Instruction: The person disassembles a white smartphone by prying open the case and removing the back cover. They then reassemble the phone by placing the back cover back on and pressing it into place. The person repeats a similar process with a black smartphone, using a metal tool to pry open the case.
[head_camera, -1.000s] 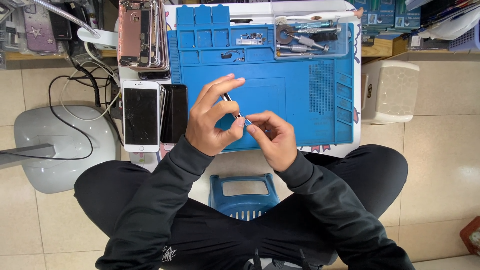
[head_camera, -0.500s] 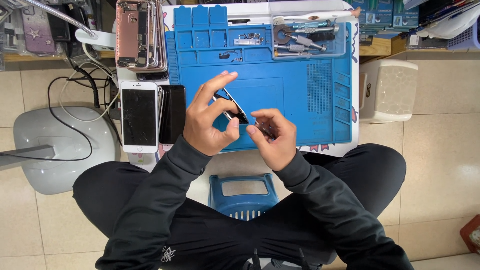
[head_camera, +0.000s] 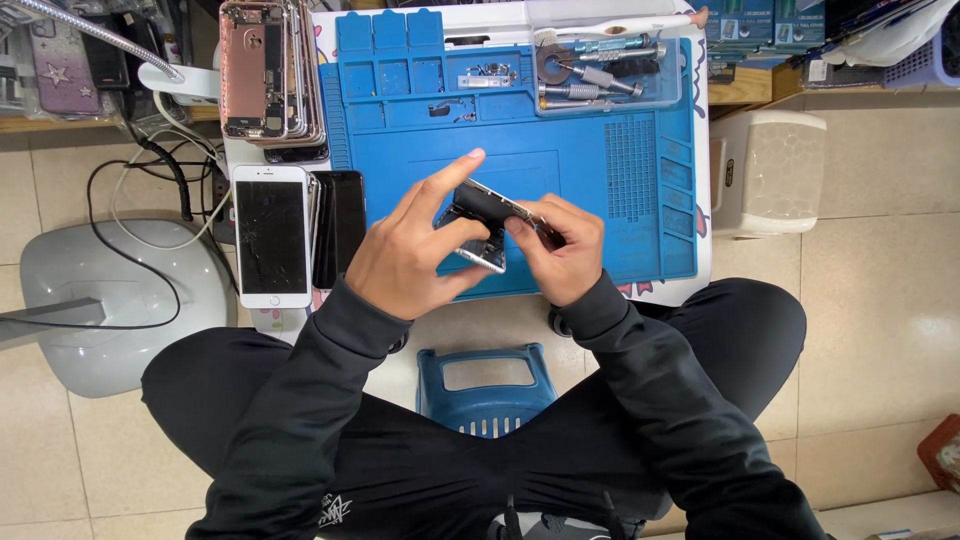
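Note:
Both my hands hold one opened phone (head_camera: 484, 210) above the near edge of a blue work mat (head_camera: 620, 180). My left hand (head_camera: 405, 255) grips its left side, index finger stretched out over the top. My right hand (head_camera: 560, 245) pinches the right end, where a dark screen panel tilts up off the body. Inner parts of the phone show between my fingers. My dark sleeves run down to my crossed legs.
A white phone with a cracked screen (head_camera: 270, 235) and a black phone (head_camera: 340, 225) lie left of the mat. A stack of phone housings (head_camera: 265, 70) sits at top left. Screwdrivers fill a clear tray (head_camera: 600, 65). A blue stool (head_camera: 485, 385) stands below, a white stool (head_camera: 770, 170) on the right.
The phone has turned in my hands: a thin edge a second ago, now tilted so the dark panel and the inside show. My left index finger has lifted and stretched out.

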